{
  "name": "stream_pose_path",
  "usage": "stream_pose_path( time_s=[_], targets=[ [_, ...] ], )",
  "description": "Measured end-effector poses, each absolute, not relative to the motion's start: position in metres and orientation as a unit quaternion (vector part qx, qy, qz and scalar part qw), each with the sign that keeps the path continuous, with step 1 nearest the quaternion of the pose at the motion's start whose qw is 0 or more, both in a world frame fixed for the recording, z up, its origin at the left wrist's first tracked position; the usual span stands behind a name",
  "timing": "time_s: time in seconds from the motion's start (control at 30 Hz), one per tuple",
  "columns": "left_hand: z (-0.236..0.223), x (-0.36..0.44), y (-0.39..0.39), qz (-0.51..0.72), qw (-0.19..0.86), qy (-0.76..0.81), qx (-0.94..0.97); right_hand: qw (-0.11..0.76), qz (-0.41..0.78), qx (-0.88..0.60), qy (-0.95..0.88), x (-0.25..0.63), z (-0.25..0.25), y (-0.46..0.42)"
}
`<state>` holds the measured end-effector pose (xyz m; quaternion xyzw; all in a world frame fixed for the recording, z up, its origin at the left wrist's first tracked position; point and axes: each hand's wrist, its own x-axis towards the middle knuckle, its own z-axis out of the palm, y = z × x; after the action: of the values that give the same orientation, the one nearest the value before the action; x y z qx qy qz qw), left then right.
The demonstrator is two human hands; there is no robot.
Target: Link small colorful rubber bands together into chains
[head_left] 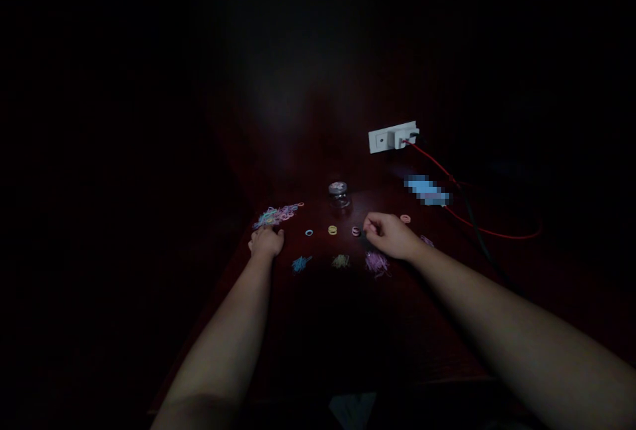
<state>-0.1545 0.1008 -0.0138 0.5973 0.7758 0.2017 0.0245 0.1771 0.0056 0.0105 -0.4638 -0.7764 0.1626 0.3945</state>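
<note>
Worktop [422, 350] stretches nearer than both hands, its left edge just beside the left hand [267, 242], fingers at one mixed band pile [272, 216]. The right hand [390, 234] curls; I cannot tell if either pinches. Between: three rings [332, 226]; nearer: three single-colour piles [340, 261].

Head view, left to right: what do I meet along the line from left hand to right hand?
Left hand → small blue ring → yellow rings → pinkish rings → right hand.
</note>
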Motion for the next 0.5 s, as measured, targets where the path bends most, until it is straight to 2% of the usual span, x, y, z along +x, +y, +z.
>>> stream_pose_path(
  time_s=[0.3, 0.5],
  targets=[
    [0.001, -0.156, 0.080, 0.296, 0.049, 0.729, 0.615, 0.398, 0.154, -0.457, -0.780, 0.175, 0.011, 0.006],
    [0.012, -0.117, 0.049, 0.536, 0.200, 0.530, 0.626, 0.408, 0.160, -0.442, -0.782, 0.169, 0.014, 0.000]
  ],
)
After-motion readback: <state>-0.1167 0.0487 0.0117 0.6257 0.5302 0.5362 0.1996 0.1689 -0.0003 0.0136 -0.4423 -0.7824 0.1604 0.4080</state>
